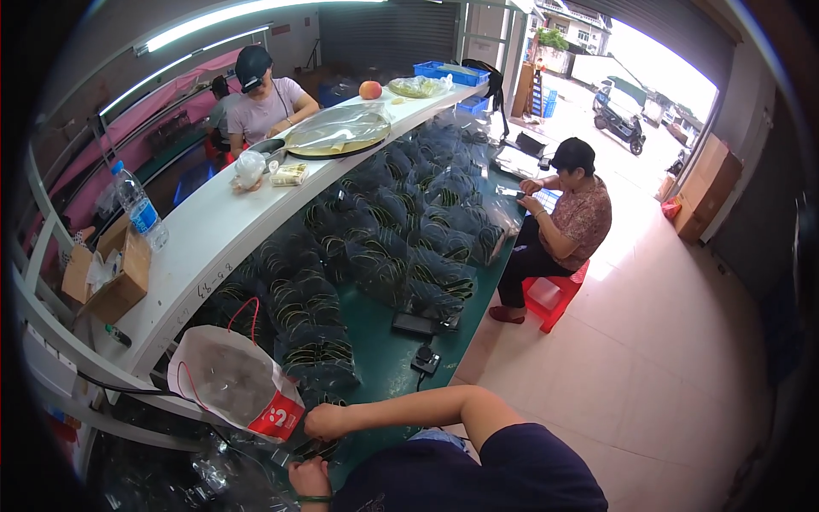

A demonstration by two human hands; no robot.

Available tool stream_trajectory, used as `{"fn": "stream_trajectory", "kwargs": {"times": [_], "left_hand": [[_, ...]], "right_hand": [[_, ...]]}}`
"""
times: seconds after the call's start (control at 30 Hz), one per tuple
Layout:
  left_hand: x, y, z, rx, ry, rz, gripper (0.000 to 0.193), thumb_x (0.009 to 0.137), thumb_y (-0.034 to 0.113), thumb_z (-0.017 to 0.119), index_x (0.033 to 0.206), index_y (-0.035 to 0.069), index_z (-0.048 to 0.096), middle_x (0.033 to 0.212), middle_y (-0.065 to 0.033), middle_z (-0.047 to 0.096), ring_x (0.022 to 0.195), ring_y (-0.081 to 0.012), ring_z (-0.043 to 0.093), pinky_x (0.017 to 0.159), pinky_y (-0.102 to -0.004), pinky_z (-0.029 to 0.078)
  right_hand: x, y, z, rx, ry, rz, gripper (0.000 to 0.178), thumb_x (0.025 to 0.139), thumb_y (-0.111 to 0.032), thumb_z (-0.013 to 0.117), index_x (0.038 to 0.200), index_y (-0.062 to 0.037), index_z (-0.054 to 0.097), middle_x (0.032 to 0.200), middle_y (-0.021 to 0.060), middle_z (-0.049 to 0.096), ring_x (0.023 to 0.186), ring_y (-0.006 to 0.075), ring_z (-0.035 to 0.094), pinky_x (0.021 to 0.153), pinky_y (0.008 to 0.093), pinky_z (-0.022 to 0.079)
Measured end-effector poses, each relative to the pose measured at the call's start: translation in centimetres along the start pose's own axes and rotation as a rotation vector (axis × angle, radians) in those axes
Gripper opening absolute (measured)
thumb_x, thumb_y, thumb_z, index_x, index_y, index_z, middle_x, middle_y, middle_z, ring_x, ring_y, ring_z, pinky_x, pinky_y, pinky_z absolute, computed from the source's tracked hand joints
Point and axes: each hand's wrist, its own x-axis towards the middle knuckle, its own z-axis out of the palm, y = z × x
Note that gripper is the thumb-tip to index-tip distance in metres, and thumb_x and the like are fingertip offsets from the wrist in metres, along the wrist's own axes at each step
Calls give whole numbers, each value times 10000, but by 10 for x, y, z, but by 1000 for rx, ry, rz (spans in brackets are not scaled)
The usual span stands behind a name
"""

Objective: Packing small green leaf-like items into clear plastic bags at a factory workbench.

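Observation:
My right hand point(326, 421) is closed at the near edge of the green table, just right of a white-and-red paper bag point(226, 375) with red cord handles. What its fingers hold, if anything, is hidden. Below it, my left hand point(309, 478), with a green bangle at the wrist, has its fingers curled; their contents cannot be made out. Beyond my hands stand rows of dark, flat packets point(311, 333) in clear plastic, showing curved yellow-green edges. Loose clear plastic bags point(205, 474) lie left of my left hand.
A long white shelf point(205, 247) runs above the table, bearing a water bottle point(141, 205), a cardboard box point(115, 264) and an apple point(370, 90). A small black device point(425, 360) lies on the green table point(375, 363). One co-worker point(563, 213) sits at right, another point(260, 107) behind the shelf.

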Motion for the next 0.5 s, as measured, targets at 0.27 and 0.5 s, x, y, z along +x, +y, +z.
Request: {"fn": "stream_trajectory", "kwargs": {"times": [0.27,0.5], "left_hand": [[21,9,-29,-139,-68,-167,224,896,328,818,894,117,740,773,-140,744,760,-396,726,718,-527,553],[45,3,-21,-135,120,-15,144,877,210,795,978,132,729,1034,-51,680,882,-327,717,764,-456,592]], "right_hand": [[0,8,-8,-59,-70,35,174,810,-226,773,929,-98,767,964,150,772,966,378,767,812,517,614],[-15,21,-23,58,-39,83,232,862,-287,799,1032,-141,741,970,119,782,928,362,767,793,502,608]]}}
